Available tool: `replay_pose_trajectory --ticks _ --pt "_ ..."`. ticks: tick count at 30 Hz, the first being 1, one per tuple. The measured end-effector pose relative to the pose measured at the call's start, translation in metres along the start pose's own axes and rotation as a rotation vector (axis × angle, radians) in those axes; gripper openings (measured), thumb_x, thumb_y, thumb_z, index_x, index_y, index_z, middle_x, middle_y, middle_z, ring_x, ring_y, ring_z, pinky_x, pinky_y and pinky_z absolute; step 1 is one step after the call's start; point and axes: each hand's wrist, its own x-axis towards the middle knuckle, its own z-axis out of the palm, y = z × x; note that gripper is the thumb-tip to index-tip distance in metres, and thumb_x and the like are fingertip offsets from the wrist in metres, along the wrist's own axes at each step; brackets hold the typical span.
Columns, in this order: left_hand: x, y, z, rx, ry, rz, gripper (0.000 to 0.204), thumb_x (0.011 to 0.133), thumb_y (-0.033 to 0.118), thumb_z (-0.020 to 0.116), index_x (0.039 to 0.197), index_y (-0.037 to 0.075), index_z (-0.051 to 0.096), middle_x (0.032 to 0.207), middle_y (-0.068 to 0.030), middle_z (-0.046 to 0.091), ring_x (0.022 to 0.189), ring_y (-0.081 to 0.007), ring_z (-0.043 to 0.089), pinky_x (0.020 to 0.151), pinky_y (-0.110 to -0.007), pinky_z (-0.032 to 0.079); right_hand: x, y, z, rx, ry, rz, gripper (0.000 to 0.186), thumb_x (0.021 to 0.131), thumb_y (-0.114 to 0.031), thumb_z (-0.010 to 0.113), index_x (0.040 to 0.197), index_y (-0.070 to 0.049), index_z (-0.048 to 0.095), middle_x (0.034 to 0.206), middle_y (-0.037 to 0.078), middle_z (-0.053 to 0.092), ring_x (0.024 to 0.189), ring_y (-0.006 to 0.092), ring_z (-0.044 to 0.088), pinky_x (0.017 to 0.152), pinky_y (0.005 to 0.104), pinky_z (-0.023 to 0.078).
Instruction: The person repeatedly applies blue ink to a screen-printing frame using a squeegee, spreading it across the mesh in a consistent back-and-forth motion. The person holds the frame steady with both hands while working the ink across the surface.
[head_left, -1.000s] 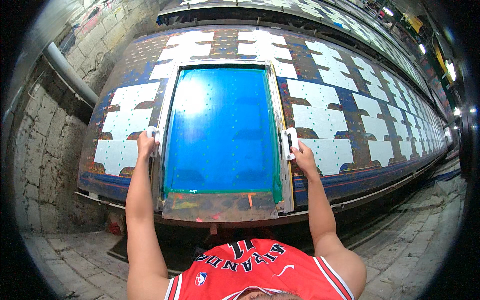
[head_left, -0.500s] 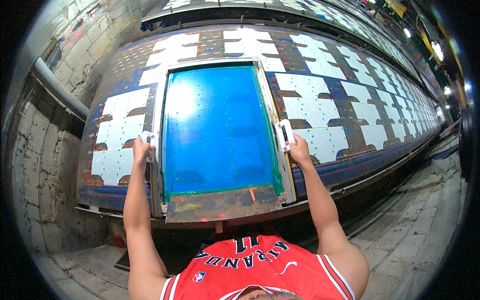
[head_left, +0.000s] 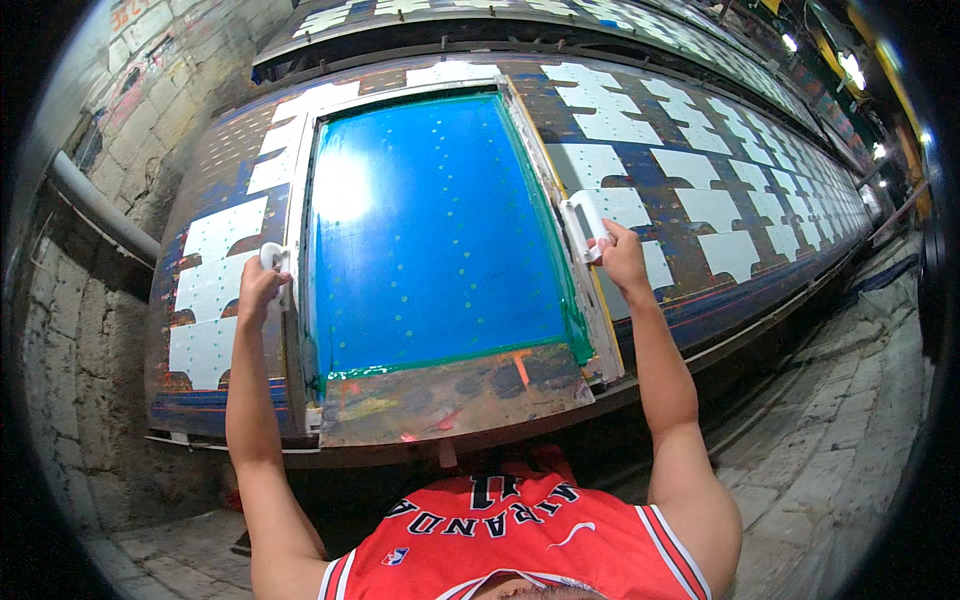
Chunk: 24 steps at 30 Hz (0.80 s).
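Blue-mesh frame (head_left: 537,150) has shifted in the head view: looks bigger, far edge further up the picture, and both hands move along with it. Dark shapes that showed through the blue mesh (head_left: 430,260) a moment ago are gone; green dots remain. Judging from that, frame is at least partly raised off the counter (head_left: 690,315), so its weight is probably on the handles now. Whether the near end touches, can't tell. Left grip (head_left: 262,285) is curled round the left white handle (head_left: 268,249); right grip (head_left: 622,255) is closed round the right white handle (head_left: 592,212). Frame spans between the two, above the counter's near side, stained board (head_left: 455,395) along its near end. White dotted pieces (head_left: 215,285) lie on the counter to either side of it
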Motion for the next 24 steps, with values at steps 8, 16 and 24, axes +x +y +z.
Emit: replay_pose_trajectory --ticks 8,16,24 --pt "-0.034 0.091 0.146 -0.14 -0.04 0.057 0.025 0.081 0.008 0.074 0.101 -0.001 0.062 0.077 -0.0046 0.06 0.06 -0.0128 0.055 0.05 -0.031 0.043 0.048 0.076 -0.136 0.03 0.024 -0.062 0.039 0.092 0.006 0.053 0.129 0.003 0.064 0.099 0.014 0.076 0.088 0.0188 0.074 0.077 0.032 0.056" --pt "-0.075 0.173 0.26 -0.273 -0.061 0.086 0.024 0.088 0.014 0.072 0.099 -0.003 0.059 0.077 -0.0059 0.057 0.06 -0.0139 0.054 0.051 -0.033 0.043 0.091 0.159 -0.263 0.111 0.036 -0.007 0.046 0.092 0.01 0.051 0.138 0.01 0.054 0.1 0.015 0.074 0.088 0.0178 0.072 0.076 0.0301 0.056" --pt "-0.119 0.202 0.294 -0.253 -0.005 0.022 0.026 0.09 0.016 0.067 0.107 -0.002 0.06 0.082 -0.0051 0.057 0.062 -0.0119 0.052 0.052 -0.03 0.042 0.098 0.185 -0.3 0.097 -0.005 0.048 0.048 0.094 0.007 0.051 0.142 0.009 0.051 0.102 0.016 0.075 0.085 0.0188 0.072 0.072 0.0304 0.056"
